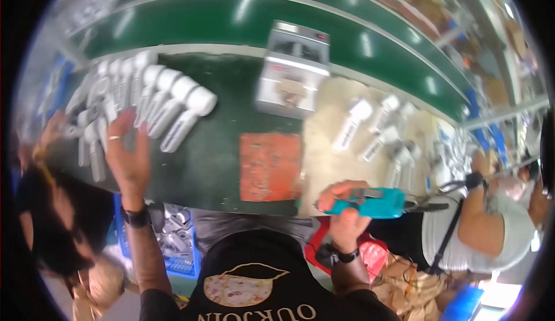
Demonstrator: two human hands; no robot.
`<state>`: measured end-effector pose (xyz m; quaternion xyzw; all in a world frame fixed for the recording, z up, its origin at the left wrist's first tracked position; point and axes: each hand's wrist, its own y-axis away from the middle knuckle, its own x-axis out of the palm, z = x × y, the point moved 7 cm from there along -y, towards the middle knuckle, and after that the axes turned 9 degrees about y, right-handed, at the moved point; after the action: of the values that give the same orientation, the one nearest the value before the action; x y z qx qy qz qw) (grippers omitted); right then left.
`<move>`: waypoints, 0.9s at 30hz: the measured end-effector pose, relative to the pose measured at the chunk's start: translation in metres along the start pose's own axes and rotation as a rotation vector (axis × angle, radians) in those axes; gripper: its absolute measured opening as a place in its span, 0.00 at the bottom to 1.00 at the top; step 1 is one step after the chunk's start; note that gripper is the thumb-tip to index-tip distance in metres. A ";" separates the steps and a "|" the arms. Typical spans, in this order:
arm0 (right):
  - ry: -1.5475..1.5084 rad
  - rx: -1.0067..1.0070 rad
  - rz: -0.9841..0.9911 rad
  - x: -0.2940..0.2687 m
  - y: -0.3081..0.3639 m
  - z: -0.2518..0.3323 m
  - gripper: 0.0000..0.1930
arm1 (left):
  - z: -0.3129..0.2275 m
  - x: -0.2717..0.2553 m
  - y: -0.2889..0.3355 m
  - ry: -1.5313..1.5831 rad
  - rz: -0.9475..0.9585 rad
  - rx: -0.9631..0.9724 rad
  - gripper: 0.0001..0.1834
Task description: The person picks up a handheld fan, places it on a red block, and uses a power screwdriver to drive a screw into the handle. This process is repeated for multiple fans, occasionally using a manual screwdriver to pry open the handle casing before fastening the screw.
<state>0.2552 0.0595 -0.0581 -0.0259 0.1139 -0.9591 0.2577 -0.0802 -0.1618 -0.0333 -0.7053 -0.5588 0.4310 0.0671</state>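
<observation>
My left hand (128, 158) reaches over the left side of the dark green bench, its fingers spread at the near edge of a cluster of white handled devices (180, 130) with round heads. Whether the fingertips touch one is blurred. At the front edge, right of centre, my right hand (346, 220) is wrapped around a teal electric screwdriver (377, 203), which lies sideways with its black cord end to the right. More white handled devices (350, 127) lie spaced out on a beige mat (324, 147) on the right.
A grey metal box device (292, 69) stands at the back centre. A worn red-orange pad (270, 168) lies in front of it. Co-workers sit at both sides, one person's arm (480, 217) at right. Below the bench is a blue crate (185, 266) of parts.
</observation>
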 end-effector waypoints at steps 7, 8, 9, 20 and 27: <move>0.012 -0.001 -0.031 -0.033 0.013 0.006 0.37 | -0.240 0.245 0.076 0.544 0.685 0.567 0.25; 0.027 0.014 -0.033 -0.033 0.016 0.006 0.37 | -0.248 0.273 0.081 0.489 0.650 0.562 0.29; 0.047 0.032 -0.037 -0.037 0.018 0.006 0.38 | -0.252 0.297 0.085 0.441 0.616 0.553 0.32; 0.152 0.024 -0.188 -0.074 0.016 -0.005 0.35 | -0.237 0.301 0.090 0.661 0.616 0.464 0.17; 0.081 0.010 -0.148 -0.061 -0.018 -0.004 0.34 | -0.193 0.208 0.085 0.613 0.807 0.386 0.10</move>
<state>0.2989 0.1064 -0.0576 0.0059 0.1170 -0.9764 0.1815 0.1146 0.0572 -0.0736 -0.9322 -0.1091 0.2918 0.1844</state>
